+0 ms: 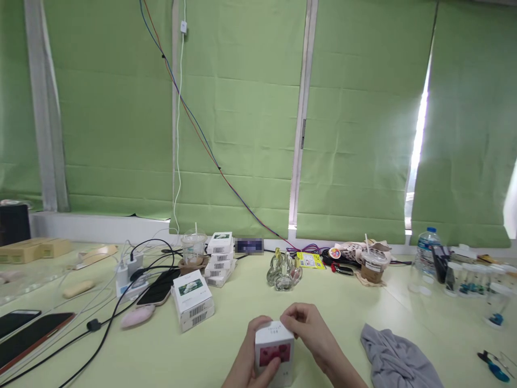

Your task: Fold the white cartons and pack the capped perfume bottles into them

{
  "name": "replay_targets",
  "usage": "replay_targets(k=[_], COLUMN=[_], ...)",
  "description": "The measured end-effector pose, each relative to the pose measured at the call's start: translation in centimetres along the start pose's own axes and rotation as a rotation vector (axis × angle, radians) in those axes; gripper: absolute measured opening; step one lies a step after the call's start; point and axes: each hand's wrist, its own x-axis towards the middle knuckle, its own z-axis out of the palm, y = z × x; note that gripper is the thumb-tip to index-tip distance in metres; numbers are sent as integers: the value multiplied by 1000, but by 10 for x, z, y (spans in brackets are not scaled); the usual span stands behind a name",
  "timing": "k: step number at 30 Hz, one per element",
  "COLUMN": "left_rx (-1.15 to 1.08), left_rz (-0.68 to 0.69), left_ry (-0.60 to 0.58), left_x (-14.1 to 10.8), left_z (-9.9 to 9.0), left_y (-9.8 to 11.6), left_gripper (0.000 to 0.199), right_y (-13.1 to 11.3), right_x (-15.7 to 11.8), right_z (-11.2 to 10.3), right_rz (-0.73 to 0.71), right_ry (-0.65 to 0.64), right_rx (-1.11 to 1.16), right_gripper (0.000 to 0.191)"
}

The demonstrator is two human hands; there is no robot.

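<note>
A small white box (274, 337) with a dark red picture on its front stands at the lower middle of the view. Around its left side and front wraps my left hand (252, 358), its thumb across the picture. My right hand (311, 326) has its fingers closed at the box's top right corner; whether they pinch a part of it is too small to tell. Further left lie similar white boxes (193, 296) with a green picture, and behind them rises a stack of white boxes (220, 258). Small glass bottles (284, 274) stand grouped beyond my hands.
Phones (158, 288), black cables and a white power strip (131, 285) crowd the left side. A grey cloth (398, 358) lies at the right front. Behind are a drink cup (372, 267), a water bottle (428, 250) and clear jars (476, 280).
</note>
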Motion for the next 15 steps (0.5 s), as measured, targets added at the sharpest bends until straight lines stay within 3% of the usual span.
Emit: replay_targets(k=[4, 8, 15], left_rx=[59, 82, -44], left_rz=[40, -10, -101], left_ry=[31, 59, -74], left_x=[1, 3, 4], left_z=[-1, -2, -4], left_y=[2, 8, 8], left_gripper=[41, 37, 52], right_y=[7, 12, 15], right_x=[0, -5, -23], right_z=[2, 3, -4], right_rz=[-35, -178, -227], right_ry=[62, 125, -150], right_rx=[31, -85, -222], right_gripper=[19, 21, 25])
